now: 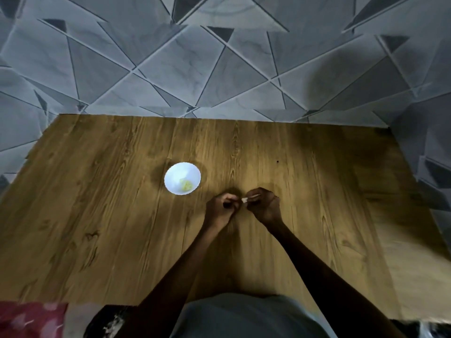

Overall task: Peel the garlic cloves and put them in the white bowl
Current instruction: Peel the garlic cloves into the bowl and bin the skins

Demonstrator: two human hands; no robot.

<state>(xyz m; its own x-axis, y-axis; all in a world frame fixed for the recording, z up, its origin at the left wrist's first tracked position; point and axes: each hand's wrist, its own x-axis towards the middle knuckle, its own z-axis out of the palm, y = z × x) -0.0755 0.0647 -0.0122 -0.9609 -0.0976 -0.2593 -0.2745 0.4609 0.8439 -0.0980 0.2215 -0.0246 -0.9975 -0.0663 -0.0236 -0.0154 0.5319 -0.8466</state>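
Garlic sits in the white bowl (174,178) already: a small yellowish heap of peeled garlic (186,184) lies at the bottom, towards the side nearest the person, so part of the job looks done. The bowl stands on the wooden table (97,215), just left of the hands and a little beyond them. The work in hand is another clove (244,200), a small pale thing held up over the table between the two hands, well clear of the bowl. The left hand (219,208) has its fingers curled in and pinches one end of it; the right hand (264,203) is curled the same way and pinches the other end, the fingertips of both nearly meeting. It looks to me like skin being pulled off, though the clove is too small and blurred to say how much skin is left on it. By my reckoning this one must be stripped and dropped in the bowl; how many more wait, I cannot tell.
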